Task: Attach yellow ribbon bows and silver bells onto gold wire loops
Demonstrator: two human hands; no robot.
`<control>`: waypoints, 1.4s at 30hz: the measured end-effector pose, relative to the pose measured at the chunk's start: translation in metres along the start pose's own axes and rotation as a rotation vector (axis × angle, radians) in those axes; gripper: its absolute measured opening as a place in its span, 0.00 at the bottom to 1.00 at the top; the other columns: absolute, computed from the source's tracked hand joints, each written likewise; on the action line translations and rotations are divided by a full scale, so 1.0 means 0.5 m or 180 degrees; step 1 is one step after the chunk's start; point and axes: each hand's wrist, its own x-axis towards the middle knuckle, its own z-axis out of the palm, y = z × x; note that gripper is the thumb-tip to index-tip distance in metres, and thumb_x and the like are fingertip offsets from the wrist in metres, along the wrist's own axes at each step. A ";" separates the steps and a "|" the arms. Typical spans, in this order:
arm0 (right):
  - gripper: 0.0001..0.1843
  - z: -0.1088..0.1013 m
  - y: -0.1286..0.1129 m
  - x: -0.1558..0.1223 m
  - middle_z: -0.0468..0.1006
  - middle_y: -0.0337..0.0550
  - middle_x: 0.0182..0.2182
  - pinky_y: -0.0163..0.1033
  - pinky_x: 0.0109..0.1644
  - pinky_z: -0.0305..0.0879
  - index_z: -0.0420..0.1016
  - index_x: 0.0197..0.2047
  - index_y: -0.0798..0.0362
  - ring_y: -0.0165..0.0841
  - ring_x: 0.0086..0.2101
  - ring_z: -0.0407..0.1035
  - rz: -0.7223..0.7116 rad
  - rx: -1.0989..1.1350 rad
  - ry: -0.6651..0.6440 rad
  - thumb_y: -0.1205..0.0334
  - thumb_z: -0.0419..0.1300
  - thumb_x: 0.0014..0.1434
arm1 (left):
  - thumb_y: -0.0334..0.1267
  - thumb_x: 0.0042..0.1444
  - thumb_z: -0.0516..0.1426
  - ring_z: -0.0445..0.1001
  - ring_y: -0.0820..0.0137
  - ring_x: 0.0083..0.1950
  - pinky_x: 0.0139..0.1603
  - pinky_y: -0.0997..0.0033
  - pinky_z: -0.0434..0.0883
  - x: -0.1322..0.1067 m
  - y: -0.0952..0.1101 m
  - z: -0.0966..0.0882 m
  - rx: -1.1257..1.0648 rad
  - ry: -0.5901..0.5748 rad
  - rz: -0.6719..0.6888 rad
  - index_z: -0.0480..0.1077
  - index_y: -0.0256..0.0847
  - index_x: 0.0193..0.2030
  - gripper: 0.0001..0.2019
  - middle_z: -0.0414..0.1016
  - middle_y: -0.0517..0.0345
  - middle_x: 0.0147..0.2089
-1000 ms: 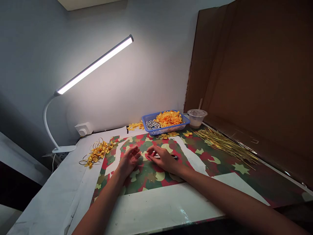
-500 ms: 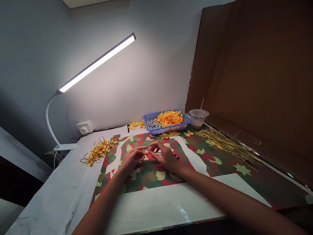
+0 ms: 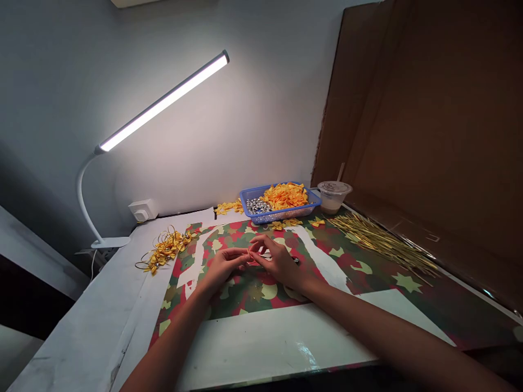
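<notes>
I can make out a tiny pale piece (image 3: 248,253), too small to identify, pinched between my left grip (image 3: 223,267) and right grip (image 3: 278,262); a slim silver-and-black tool (image 3: 286,259) lies tucked under my right palm.

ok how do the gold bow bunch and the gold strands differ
The bow bunch is a tangle of curled loops and bows, the gold strands straight, thin and fanned out. The bow bunch sits on the white board, the gold strands on patterned paper. Both are gold.
</notes>
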 end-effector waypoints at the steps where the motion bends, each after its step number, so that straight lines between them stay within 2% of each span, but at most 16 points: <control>1: 0.08 0.000 -0.001 0.001 0.75 0.41 0.30 0.42 0.37 0.67 0.62 0.40 0.49 0.35 0.32 0.70 0.0034 0.0040 0.0000 0.60 0.56 0.57 | 0.42 0.39 0.68 0.66 0.77 0.25 0.27 0.77 0.64 0.001 -0.001 0.000 0.0040 -0.0010 0.0028 0.79 0.36 0.33 0.14 0.78 0.55 0.29; 5: 0.10 -0.001 -0.008 0.002 0.74 0.41 0.31 0.43 0.39 0.66 0.62 0.40 0.49 0.36 0.33 0.70 0.0213 0.0282 -0.0003 0.57 0.58 0.55 | 0.44 0.38 0.67 0.65 0.77 0.23 0.23 0.78 0.62 0.002 -0.004 0.003 0.0082 0.0034 0.0088 0.78 0.36 0.29 0.14 0.76 0.57 0.26; 8: 0.12 -0.001 -0.009 0.001 0.73 0.44 0.38 0.42 0.38 0.66 0.62 0.42 0.49 0.34 0.35 0.69 0.0436 0.0580 -0.0060 0.57 0.57 0.56 | 0.45 0.37 0.68 0.66 0.77 0.23 0.24 0.78 0.63 0.002 -0.003 0.003 -0.0004 0.0138 0.0094 0.77 0.36 0.29 0.15 0.74 0.59 0.25; 11: 0.18 0.003 -0.004 -0.001 0.70 0.47 0.45 0.37 0.30 0.67 0.61 0.48 0.49 0.29 0.29 0.68 0.0715 0.1034 -0.0429 0.55 0.56 0.56 | 0.47 0.38 0.67 0.64 0.79 0.20 0.20 0.79 0.59 0.003 -0.005 0.000 -0.0148 0.0223 0.0044 0.75 0.37 0.30 0.16 0.72 0.61 0.24; 13: 0.24 0.006 0.001 -0.002 0.71 0.48 0.46 0.36 0.27 0.66 0.60 0.51 0.48 0.27 0.26 0.69 0.0872 0.1358 -0.0798 0.53 0.60 0.53 | 0.48 0.38 0.67 0.63 0.80 0.19 0.19 0.80 0.57 0.006 -0.008 -0.003 -0.0273 0.0243 0.0012 0.75 0.37 0.31 0.18 0.70 0.63 0.22; 15: 0.27 0.008 0.006 0.000 0.72 0.47 0.45 0.37 0.28 0.68 0.62 0.51 0.48 0.29 0.27 0.71 0.0997 0.1610 -0.1059 0.50 0.62 0.50 | 0.48 0.36 0.68 0.62 0.80 0.19 0.19 0.80 0.57 0.010 -0.011 -0.006 -0.0409 0.0249 0.0002 0.75 0.37 0.32 0.19 0.68 0.64 0.21; 17: 0.26 0.008 0.009 0.002 0.73 0.46 0.43 0.39 0.32 0.70 0.63 0.49 0.49 0.30 0.30 0.72 0.1101 0.1776 -0.1138 0.48 0.63 0.49 | 0.49 0.34 0.68 0.61 0.80 0.19 0.19 0.81 0.57 0.014 -0.013 -0.008 -0.0532 0.0273 0.0002 0.75 0.37 0.32 0.20 0.67 0.65 0.20; 21: 0.24 0.003 0.010 0.007 0.75 0.41 0.32 0.40 0.38 0.68 0.68 0.43 0.52 0.32 0.32 0.71 0.1232 0.1893 -0.1051 0.45 0.64 0.48 | 0.47 0.33 0.69 0.61 0.81 0.20 0.20 0.82 0.58 0.017 -0.013 -0.011 -0.0731 0.0380 0.0001 0.75 0.37 0.31 0.20 0.65 0.66 0.20; 24: 0.21 0.001 0.007 0.008 0.73 0.37 0.26 0.38 0.34 0.66 0.71 0.37 0.53 0.30 0.28 0.69 0.1293 0.1847 -0.0967 0.46 0.64 0.47 | 0.45 0.32 0.69 0.63 0.80 0.22 0.20 0.81 0.60 0.016 -0.008 -0.010 -0.0863 0.0514 0.0007 0.74 0.37 0.29 0.18 0.65 0.65 0.22; 30: 0.21 0.002 0.005 0.008 0.69 0.35 0.23 0.34 0.27 0.59 0.73 0.32 0.55 0.26 0.22 0.61 0.1316 0.1725 -0.0752 0.44 0.64 0.47 | 0.42 0.27 0.70 0.64 0.80 0.23 0.20 0.82 0.61 0.014 0.010 -0.005 -0.1029 0.0815 -0.0073 0.72 0.38 0.27 0.18 0.69 0.62 0.28; 36: 0.23 0.002 0.001 0.009 0.65 0.32 0.20 0.32 0.21 0.51 0.71 0.30 0.55 0.23 0.18 0.54 0.1376 0.1650 -0.0674 0.42 0.63 0.46 | 0.38 0.31 0.68 0.66 0.80 0.24 0.21 0.81 0.62 0.013 0.016 -0.008 -0.1057 0.0951 -0.0157 0.72 0.38 0.29 0.16 0.70 0.61 0.29; 42: 0.22 0.003 -0.003 0.008 0.65 0.32 0.19 0.31 0.19 0.51 0.71 0.29 0.54 0.23 0.18 0.54 0.1420 0.1617 -0.0621 0.42 0.63 0.46 | 0.40 0.36 0.65 0.67 0.80 0.25 0.23 0.82 0.63 0.017 0.008 -0.025 -0.1047 0.1010 -0.0085 0.72 0.39 0.32 0.14 0.70 0.61 0.30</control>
